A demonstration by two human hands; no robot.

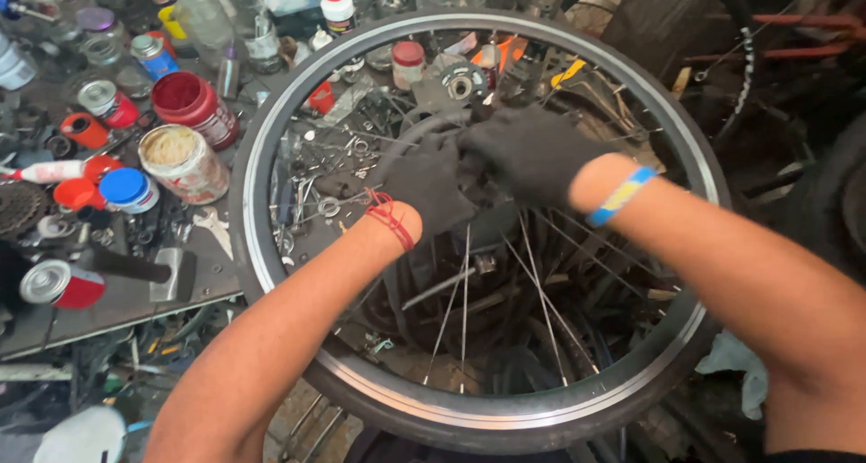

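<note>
A bicycle wheel with a silver rim and thin spokes lies flat in front of me, filling the middle of the view. Both my hands wear black gloves and meet at the wheel's centre over the hub, which they hide. My left hand, with a red cord around the wrist, grips something dark at the hub. My right hand, with a blue and yellow wristband, closes over the same spot from the right. What the fingers pinch is too dark to tell.
A cluttered workbench on the left holds several tins and cans, a red tin, a paste-filled can, a blue lid, bottles and a hammer. Loose washers and small metal parts lie under the spokes. Another wheel and tyre stand at the back right.
</note>
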